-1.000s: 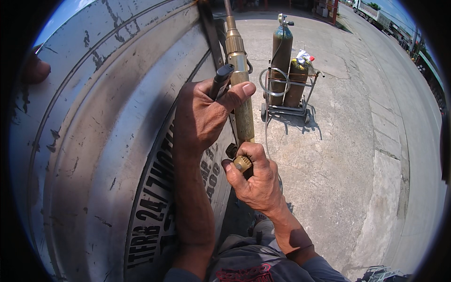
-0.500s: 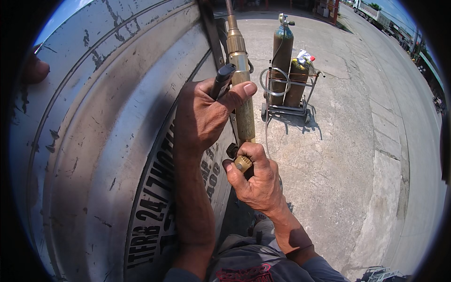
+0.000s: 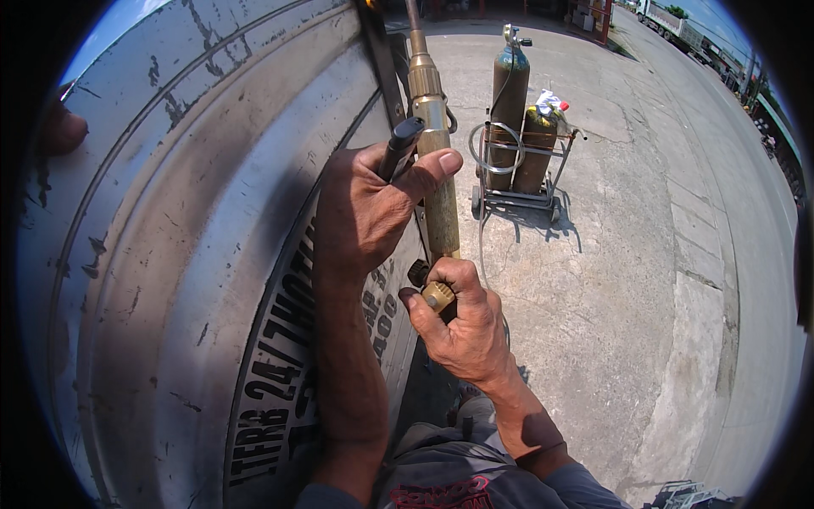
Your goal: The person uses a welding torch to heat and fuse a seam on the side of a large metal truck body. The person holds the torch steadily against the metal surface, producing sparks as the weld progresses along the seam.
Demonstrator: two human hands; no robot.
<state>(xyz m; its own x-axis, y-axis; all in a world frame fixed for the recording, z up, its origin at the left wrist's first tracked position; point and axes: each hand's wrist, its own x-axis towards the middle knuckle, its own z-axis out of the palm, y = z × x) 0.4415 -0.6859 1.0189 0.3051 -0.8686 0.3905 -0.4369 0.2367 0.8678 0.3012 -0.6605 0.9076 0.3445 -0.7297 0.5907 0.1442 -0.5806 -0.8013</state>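
Grey pavement spreads out in sunlight beyond the person's hands, and a road curves along its right side. A truck stands far off at the upper right. A scratched, ribbed metal panel with large black lettering fills the left of the view. Well apart from the hands, a two-wheeled cart carries a tall gas bottle and a shorter gas bottle side by side, both upright. A dark shirt shows at the lower edge, below the arms. The brass torch is in front of the person, just beside the panel's edge, its length running nearly straight up the view and its thin front end reaching the top border.

The left hand is closed around the torch's handle, thumb laid across it. The right hand is curled at the torch's lower end, thumb and forefinger pinching a brass knob; whether its other fingers grip anything, I cannot tell. Part of another person's hand shows at the left rim. A short dark stick pokes up between the left thumb and forefinger. Just beside the brass knob sits a small black knob.
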